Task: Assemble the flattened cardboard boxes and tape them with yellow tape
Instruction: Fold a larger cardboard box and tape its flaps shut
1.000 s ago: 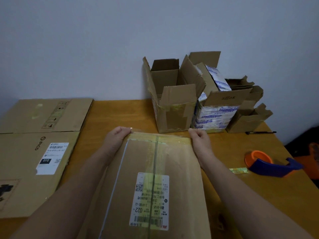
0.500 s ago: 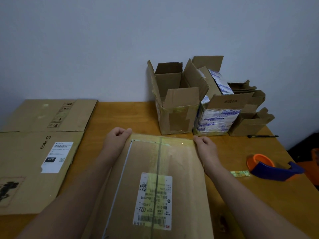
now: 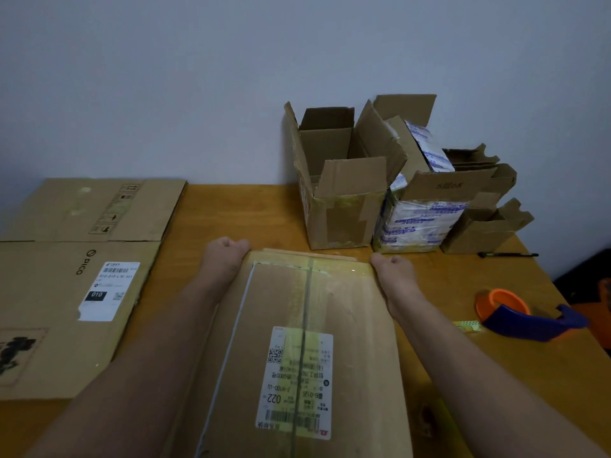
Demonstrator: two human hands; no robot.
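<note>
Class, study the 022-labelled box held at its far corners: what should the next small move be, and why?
Probably press the yellow tape flat over the far edge. The left hand and right hand grip the far corners of the 022-labelled box, tape already runs along its centre seam, and the tape dispenser lies set aside at the right.

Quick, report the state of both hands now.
Left hand: grips the far-left corner of the taped brown cardboard box.
Right hand: grips its far-right corner.

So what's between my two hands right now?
The far end of the cardboard box, yellow-taped; left hand and right hand grip its corners. Head view.
</note>
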